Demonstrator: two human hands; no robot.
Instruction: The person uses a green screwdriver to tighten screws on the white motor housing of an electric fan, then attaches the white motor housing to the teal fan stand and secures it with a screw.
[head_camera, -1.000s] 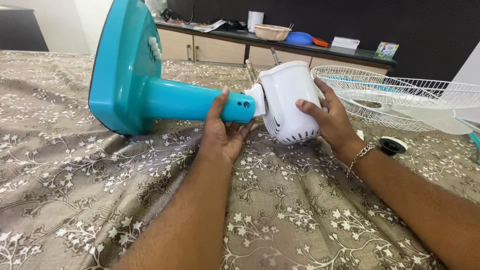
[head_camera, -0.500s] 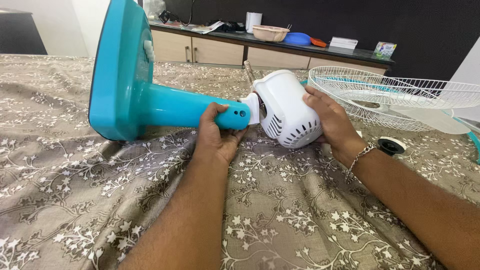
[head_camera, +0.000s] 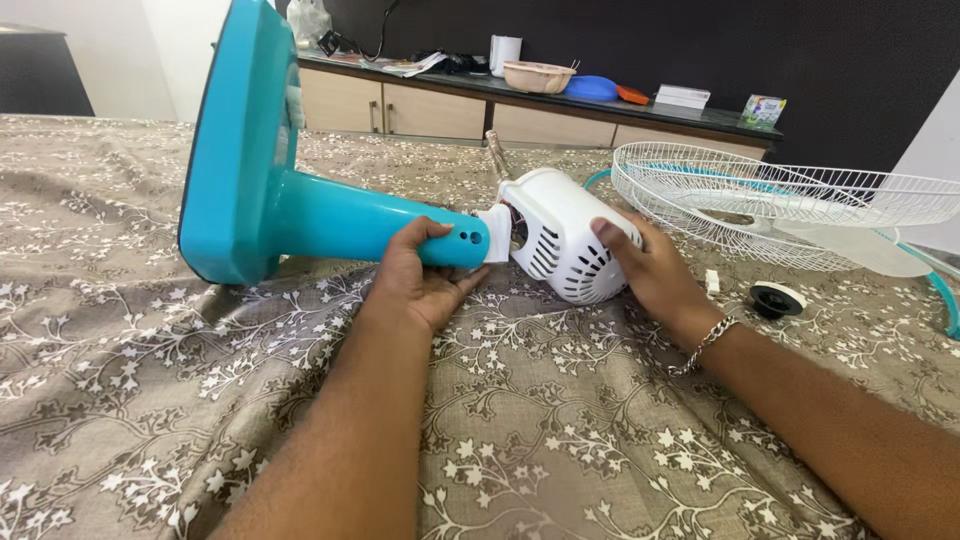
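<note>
Since a second ago the motor housing (head_camera: 565, 245) has turned vents-up and sunk toward the bedspread (head_camera: 150, 400). Left hand (head_camera: 420, 275) fingers wrap the teal stand (head_camera: 340, 225); right hand (head_camera: 645, 265), at 3 o'clock, cups the housing.

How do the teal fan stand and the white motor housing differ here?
The teal fan stand is long, smooth and flares into a wide base; the white motor housing is short, rounded and slotted. The left hand grips the stand, the right hand the housing. Both lie sideways, joined.
</note>
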